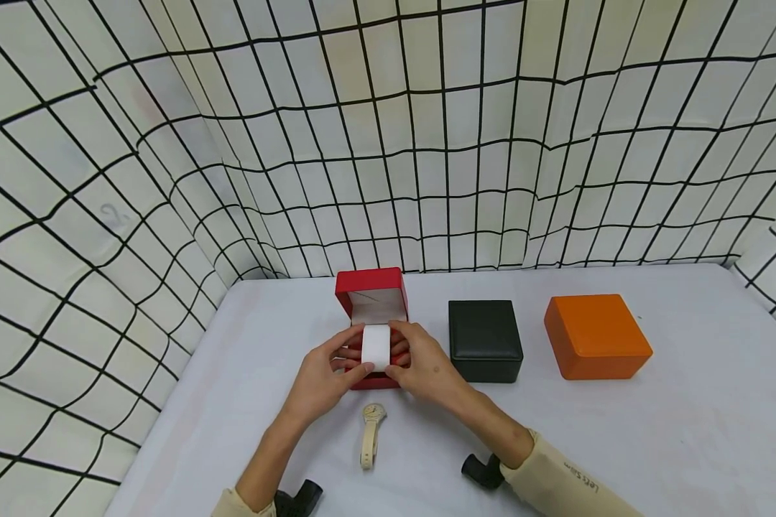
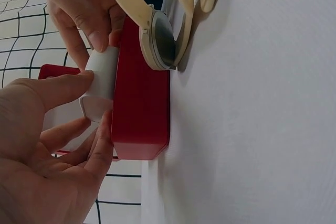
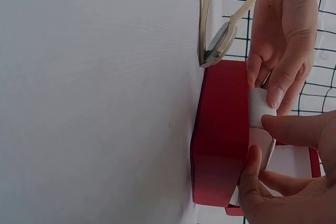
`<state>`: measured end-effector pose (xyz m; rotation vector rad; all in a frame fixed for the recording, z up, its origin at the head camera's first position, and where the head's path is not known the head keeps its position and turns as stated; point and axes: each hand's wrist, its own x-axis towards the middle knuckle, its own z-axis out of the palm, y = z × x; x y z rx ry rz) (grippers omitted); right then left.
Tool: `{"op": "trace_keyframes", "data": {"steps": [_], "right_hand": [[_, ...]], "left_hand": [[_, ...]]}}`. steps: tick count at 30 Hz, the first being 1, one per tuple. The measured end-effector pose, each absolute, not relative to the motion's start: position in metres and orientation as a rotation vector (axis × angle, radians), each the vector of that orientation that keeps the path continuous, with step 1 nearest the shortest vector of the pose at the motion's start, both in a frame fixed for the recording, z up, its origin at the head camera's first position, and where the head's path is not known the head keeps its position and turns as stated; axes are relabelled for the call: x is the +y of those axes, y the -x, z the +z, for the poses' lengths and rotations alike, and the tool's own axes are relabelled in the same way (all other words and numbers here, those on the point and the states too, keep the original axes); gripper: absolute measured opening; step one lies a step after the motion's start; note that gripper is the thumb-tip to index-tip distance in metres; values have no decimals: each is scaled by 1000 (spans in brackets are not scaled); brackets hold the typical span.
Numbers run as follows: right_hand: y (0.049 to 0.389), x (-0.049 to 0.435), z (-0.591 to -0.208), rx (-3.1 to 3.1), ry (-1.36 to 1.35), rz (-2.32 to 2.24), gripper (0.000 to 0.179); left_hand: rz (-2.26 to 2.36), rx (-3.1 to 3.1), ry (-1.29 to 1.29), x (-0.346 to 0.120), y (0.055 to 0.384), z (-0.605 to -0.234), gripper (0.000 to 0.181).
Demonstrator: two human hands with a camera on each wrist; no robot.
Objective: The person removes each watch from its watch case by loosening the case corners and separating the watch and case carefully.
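A red watch box [image 1: 375,384] stands with its lid raised at the back of the table. Between both hands a white watch cushion [image 1: 376,347] sits at the mouth of the box, its lower part inside. My left hand [image 1: 326,377] pinches the cushion's left end with thumb and fingers. At the opposite end my right hand [image 1: 430,366] grips it the same way; in the right wrist view its thumb presses the white surface. In front of the box lies a cream-strapped wristwatch [image 1: 371,434], dial toward the box, touched by neither hand.
Right of the red box stands a closed dark green box [image 1: 485,340], and beyond it a closed orange box [image 1: 597,336]. White cloth covers the table [image 1: 698,431]. A black grid net [image 1: 427,143] over white sheeting rises behind and at the sides.
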<state>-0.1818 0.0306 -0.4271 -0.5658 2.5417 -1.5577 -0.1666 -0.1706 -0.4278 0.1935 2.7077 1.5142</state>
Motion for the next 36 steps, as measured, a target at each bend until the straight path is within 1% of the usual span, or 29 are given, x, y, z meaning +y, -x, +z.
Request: {"op": "trace_keyframes", "data": {"steps": [12, 18, 26, 36], "right_hand": [[182, 30, -425, 2543, 566, -1551, 65], [183, 29, -425, 2541, 561, -1542, 65], [182, 28, -426, 2576, 555, -1477, 53], [182, 28, -425, 2580, 546, -1457, 57]], "left_hand": [[1529, 2681, -191, -172, 167, -428, 65], [1542, 2690, -148, -171, 166, -429, 64], [1454, 2762, -119, -167, 163, -433, 64], [1452, 2752, -80, -165, 163, -433, 64]]}}
